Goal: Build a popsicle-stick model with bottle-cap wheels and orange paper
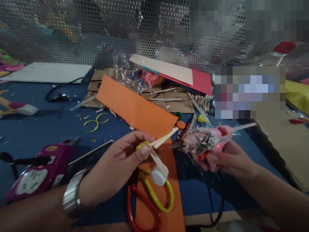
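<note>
Popsicle-stick craft (158,151), pale wood with a yellow piece and a white cap, is pinched at centre by the left hand (116,167). At its 3 o'clock, a pink glue gun (212,141), its nozzle crusted and hard to make out, is gripped by the right hand (229,159). Scissors (149,199) are partly hidden under orange paper (135,108) on the desk (48,125).

The left hand (116,161) is held up with its grip pinched shut, thumb on top. The right hand (227,159) is curled tight, both forearms raised.
</note>
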A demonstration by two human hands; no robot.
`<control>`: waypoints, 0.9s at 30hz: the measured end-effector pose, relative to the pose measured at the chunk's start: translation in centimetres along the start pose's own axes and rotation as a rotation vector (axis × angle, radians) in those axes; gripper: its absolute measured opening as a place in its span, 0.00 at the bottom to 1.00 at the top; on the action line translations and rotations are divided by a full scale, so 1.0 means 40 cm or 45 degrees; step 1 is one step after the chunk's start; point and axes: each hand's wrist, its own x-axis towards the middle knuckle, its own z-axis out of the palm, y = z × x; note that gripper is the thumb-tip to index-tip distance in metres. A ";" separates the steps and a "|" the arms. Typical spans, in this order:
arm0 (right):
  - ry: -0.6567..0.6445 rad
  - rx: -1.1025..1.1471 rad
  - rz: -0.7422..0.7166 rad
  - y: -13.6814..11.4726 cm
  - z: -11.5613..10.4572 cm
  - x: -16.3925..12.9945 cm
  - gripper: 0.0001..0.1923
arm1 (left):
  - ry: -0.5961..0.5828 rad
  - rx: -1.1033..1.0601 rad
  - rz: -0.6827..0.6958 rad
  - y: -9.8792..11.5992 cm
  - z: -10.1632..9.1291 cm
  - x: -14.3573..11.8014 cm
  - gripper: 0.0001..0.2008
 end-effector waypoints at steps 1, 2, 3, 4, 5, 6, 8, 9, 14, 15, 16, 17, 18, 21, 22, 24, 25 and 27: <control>-0.002 -0.042 0.022 0.003 -0.002 -0.004 0.15 | 0.003 -0.086 -0.028 -0.001 0.003 0.000 0.15; -0.006 -0.070 0.031 0.007 -0.005 -0.007 0.15 | 0.006 -0.170 -0.076 0.000 0.008 0.000 0.16; -0.015 -0.089 0.034 0.011 -0.006 -0.009 0.15 | 0.008 -0.251 -0.139 0.002 0.013 -0.001 0.18; -0.032 -0.101 0.033 0.014 -0.007 -0.011 0.14 | 0.015 -0.315 -0.204 0.005 0.018 -0.001 0.20; -0.051 -0.109 0.030 0.016 -0.008 -0.013 0.13 | 0.025 -0.358 -0.260 0.008 0.023 -0.002 0.21; -0.072 -0.118 0.032 0.018 -0.008 -0.014 0.13 | 0.031 -0.378 -0.293 0.010 0.027 -0.004 0.22; -0.094 -0.130 0.046 0.020 -0.006 -0.016 0.12 | 0.026 -0.372 -0.325 0.014 0.030 -0.008 0.20; -0.098 -0.128 0.048 0.021 -0.005 -0.017 0.12 | 0.024 -0.364 -0.333 0.015 0.029 -0.010 0.19; -0.106 -0.158 0.061 0.020 -0.006 -0.019 0.12 | -0.002 -0.435 -0.396 0.017 0.024 -0.016 0.14; -0.104 -0.169 0.065 0.020 -0.007 -0.019 0.12 | -0.030 -0.452 -0.389 0.016 0.024 -0.016 0.14; -0.097 -0.175 0.070 0.020 -0.007 -0.019 0.12 | -0.063 -0.461 -0.380 0.015 0.025 -0.015 0.16; -0.093 -0.180 0.073 0.019 -0.006 -0.019 0.12 | -0.097 -0.464 -0.371 0.012 0.026 -0.015 0.18; -0.082 -0.182 0.075 0.018 -0.005 -0.019 0.12 | -0.127 -0.464 -0.366 0.008 0.026 -0.015 0.20; -0.068 -0.191 0.069 0.014 0.003 -0.015 0.13 | -0.190 -0.444 -0.401 -0.009 0.023 -0.017 0.23; -0.075 -0.203 0.067 0.013 0.006 -0.014 0.14 | -0.204 -0.412 -0.406 -0.014 0.021 -0.019 0.23; -0.075 -0.229 0.076 0.009 0.011 -0.013 0.15 | -0.236 -0.283 -0.377 -0.019 0.014 -0.024 0.22; -0.072 -0.242 0.085 0.008 0.012 -0.013 0.15 | -0.258 -0.194 -0.341 -0.020 0.011 -0.026 0.21; -0.069 -0.255 0.107 0.008 0.013 -0.015 0.15 | -0.286 -0.021 -0.262 -0.016 0.007 -0.028 0.22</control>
